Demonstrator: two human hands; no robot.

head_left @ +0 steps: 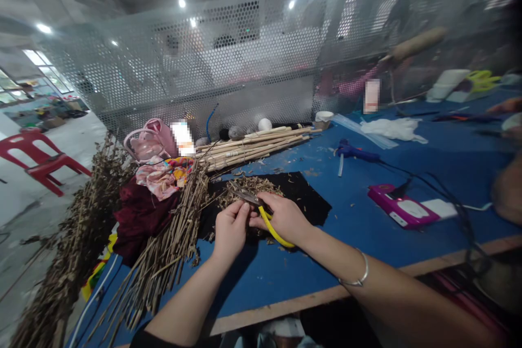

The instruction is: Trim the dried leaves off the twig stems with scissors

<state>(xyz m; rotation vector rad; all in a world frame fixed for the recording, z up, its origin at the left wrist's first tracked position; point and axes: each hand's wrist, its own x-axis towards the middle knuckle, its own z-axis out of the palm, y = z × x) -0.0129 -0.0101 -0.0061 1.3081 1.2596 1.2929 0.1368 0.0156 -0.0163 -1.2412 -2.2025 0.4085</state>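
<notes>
Forearms [403,304], blue table [350,212], perforated screen [281,54] beyond

No readable lettering
Pixelation hides any print on the white patch [183,138] beside the pink bag [160,135] and the farther patch [372,97].
</notes>
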